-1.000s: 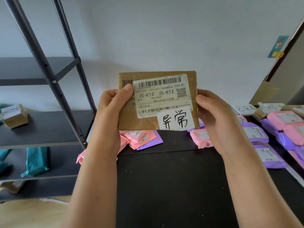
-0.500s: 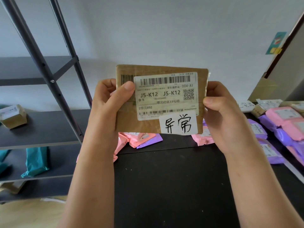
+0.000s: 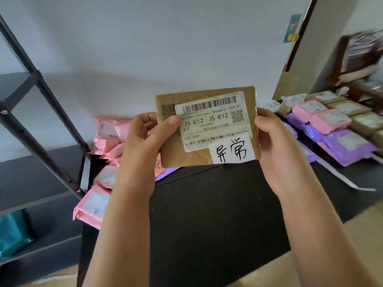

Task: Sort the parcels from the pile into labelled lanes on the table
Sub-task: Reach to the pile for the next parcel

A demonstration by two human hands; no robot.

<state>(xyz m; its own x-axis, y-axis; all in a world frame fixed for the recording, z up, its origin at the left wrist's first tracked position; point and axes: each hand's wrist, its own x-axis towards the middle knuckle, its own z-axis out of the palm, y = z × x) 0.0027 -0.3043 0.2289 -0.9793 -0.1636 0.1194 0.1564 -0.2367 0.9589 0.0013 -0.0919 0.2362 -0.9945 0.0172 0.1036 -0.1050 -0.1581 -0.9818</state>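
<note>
We lose the fingertips of both hands behind the brown parcel: left hand, right hand, thumbs alone on its face. Parcel and left forearm cover part of the pink pile and most of a purple mailer; the paper sign behind is half hidden. Fine print on the shipping label is too small for us to read, sorted parcels blurred, dark furniture smeared, teal bag cut by the left edge.
</note>
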